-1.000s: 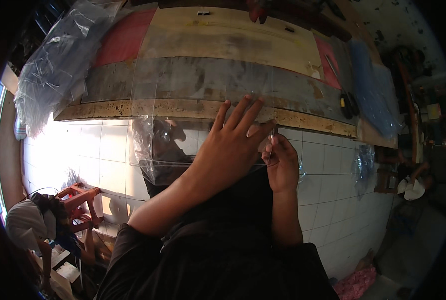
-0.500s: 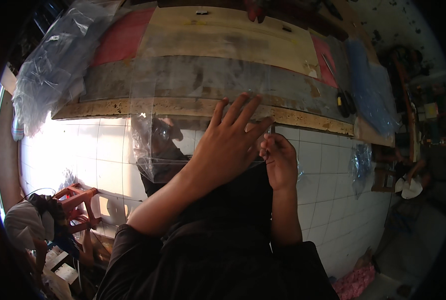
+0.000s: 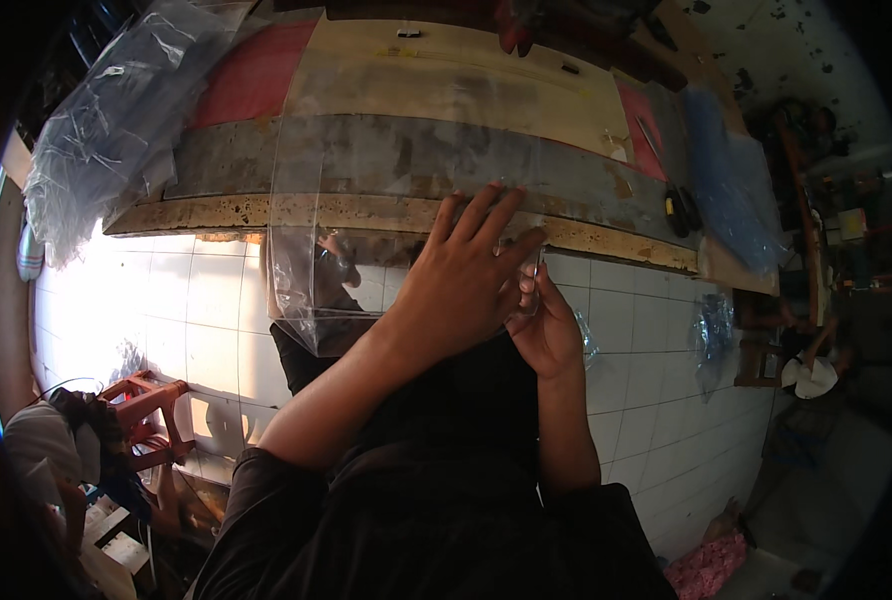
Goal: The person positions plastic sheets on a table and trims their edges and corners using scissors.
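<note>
A large clear plastic sheet (image 3: 301, 270) lies over the front of the workbench, and its near part hangs past the edge above my lap. My left hand (image 3: 466, 265) rests flat on this sheet near the bench edge, fingers stretched out and slightly apart. Just to its right, my right hand (image 3: 551, 325) has its fingers curled around the sheet's right edge, palm turned up. The left fingers partly cover the right fingertips. Beneath the sheet, the worn bench edge (image 3: 616, 242) shows through.
Crumpled clear plastic (image 3: 126, 120) is heaped at the bench's left end. Scissors (image 3: 680, 210) with black and yellow handles lie at the right, beside blue-tinted plastic (image 3: 734, 190). A red stool (image 3: 151, 410) and another person (image 3: 61, 440) are at the lower left.
My right hand has moved slightly left and closer under the left hand, its fingers now around the sheet's edge. The left hand stays almost in place. The view has shifted a little.
</note>
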Demonstrator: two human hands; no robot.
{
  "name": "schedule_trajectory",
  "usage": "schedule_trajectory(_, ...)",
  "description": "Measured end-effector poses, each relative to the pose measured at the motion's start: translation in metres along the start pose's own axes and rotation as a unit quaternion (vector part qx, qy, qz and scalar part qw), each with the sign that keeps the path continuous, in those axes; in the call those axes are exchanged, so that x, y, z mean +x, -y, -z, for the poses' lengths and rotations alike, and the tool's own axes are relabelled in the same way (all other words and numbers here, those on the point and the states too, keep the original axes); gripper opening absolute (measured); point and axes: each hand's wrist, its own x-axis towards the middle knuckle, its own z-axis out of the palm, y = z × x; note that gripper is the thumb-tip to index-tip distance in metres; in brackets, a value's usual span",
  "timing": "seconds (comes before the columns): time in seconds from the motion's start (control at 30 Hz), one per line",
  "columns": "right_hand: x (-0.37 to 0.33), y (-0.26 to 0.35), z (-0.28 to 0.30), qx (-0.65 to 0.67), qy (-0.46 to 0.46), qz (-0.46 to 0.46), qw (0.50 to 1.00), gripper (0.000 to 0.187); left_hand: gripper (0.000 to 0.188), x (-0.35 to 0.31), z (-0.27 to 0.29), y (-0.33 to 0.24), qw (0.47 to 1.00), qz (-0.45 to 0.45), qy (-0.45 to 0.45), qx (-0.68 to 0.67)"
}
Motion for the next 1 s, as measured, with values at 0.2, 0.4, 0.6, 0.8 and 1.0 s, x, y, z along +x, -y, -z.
schedule_trajectory(0.2,0.005,-0.005,-0.014,-0.009,0.010,0.012,1.000,0.018,0.050,-0.001,-0.002,0.001,1.000,0.004,-0.002,0.007)
schedule_trajectory(0.4,0.014,-0.014,0.009,0.113,0.131,0.004,0.985,0.014,0.049,0.002,-0.006,-0.002,1.000,0.004,-0.013,0.010)
schedule_trajectory(0.6,0.009,-0.019,-0.019,0.078,-0.074,0.070,0.992,0.012,0.052,0.003,-0.005,-0.002,1.000,0.012,-0.005,-0.004)
schedule_trajectory(0.8,-0.035,0.068,-0.026,-0.636,-0.199,0.186,0.722,0.034,0.052,0.002,-0.009,0.002,0.999,0.004,-0.008,0.036)
schedule_trajectory(1.0,-0.003,0.211,-0.015,-0.816,-0.262,0.399,0.327,0.033,0.051,0.002,-0.006,0.001,0.999,0.001,0.000,0.040)
